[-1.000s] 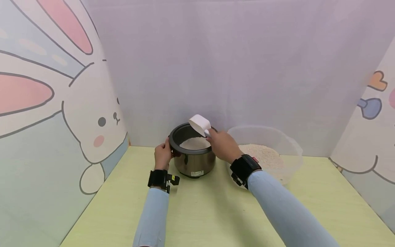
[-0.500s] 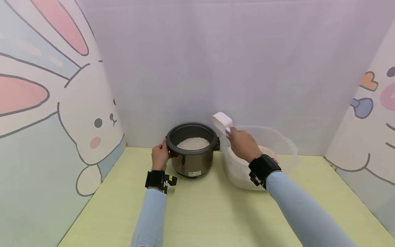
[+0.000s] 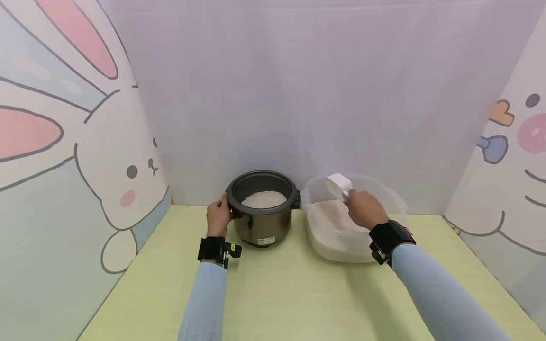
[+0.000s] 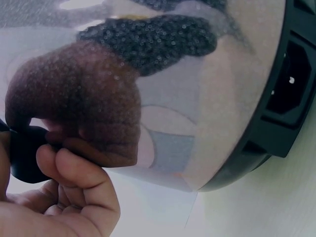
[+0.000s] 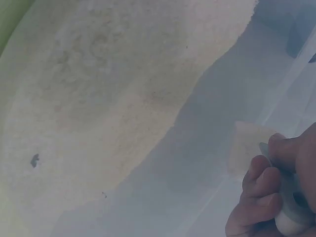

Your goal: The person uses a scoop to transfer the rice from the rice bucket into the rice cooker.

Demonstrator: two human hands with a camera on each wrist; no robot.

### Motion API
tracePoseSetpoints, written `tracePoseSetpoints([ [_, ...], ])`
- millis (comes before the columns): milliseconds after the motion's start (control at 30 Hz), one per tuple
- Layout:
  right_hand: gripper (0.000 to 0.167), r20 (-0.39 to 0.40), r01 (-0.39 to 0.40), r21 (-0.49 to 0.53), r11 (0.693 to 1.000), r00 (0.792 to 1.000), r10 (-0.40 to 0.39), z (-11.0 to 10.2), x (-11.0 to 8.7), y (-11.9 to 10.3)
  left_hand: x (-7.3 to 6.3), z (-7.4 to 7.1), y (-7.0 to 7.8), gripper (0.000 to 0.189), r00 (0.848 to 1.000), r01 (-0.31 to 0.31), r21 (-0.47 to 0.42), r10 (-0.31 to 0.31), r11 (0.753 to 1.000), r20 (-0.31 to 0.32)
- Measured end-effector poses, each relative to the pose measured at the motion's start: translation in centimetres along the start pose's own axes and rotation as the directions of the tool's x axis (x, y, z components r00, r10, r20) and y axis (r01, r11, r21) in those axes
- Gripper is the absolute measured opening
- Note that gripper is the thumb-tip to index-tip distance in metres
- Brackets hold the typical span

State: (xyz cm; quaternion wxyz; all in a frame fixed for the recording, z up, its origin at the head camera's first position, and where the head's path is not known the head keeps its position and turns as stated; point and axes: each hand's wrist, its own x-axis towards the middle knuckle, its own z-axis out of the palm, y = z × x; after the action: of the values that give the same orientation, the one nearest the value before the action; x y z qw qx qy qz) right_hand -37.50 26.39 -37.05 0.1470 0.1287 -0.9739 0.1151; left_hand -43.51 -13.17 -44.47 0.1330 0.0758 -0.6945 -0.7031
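A rice cooker (image 3: pixel 263 226) without a lid stands near the back wall, white rice (image 3: pixel 264 199) in its dark pot. My left hand (image 3: pixel 219 217) grips the black side handle (image 4: pixel 29 153), fingers curled round it in the left wrist view. With my right hand (image 3: pixel 366 208) I hold a white measuring scoop (image 3: pixel 340 184) by its handle. The scoop is tilted above the translucent plastic bin (image 3: pixel 330 248) to the right of the cooker. Loose rice (image 5: pixel 98 98) fills much of that bin in the right wrist view. The scoop's inside cannot be made out.
Both vessels stand on a pale yellow-green table (image 3: pixel 290 303). A lilac cloth (image 3: pixel 273 94) hangs close behind them. Cartoon-printed panels, one with a rabbit (image 3: pixel 123 161), rise at the left and right. A second black handle (image 3: pixel 296 199) faces the bin.
My right hand has carried the scoop rightward from over the cooker pot to above the bin, lowering it slightly at the end. The left hand keeps its grip on the cooker handle.
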Motion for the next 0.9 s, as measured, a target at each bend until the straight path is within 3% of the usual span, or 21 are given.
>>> tracePoseSetpoints([
  [333,0.018,0.146,-0.109,-0.003,0.994,0.983,0.108,0.4,-1.0,2.9,0.0,0.0,-0.2,0.049,1.0,-0.004,0.006,0.005,1.0,-0.007],
  [633,0.009,0.126,-0.085,-0.246,0.965,0.985,0.119,-0.1,-1.8,3.9,0.1,0.1,-0.2,0.049,1.0,0.004,0.011,-0.004,1.0,-0.005],
  [900,0.02,0.166,-0.084,-0.323,0.943,0.976,0.144,-0.4,-2.3,3.5,0.1,0.0,0.0,0.049,1.0,-0.008,0.015,0.009,1.0,-0.013],
])
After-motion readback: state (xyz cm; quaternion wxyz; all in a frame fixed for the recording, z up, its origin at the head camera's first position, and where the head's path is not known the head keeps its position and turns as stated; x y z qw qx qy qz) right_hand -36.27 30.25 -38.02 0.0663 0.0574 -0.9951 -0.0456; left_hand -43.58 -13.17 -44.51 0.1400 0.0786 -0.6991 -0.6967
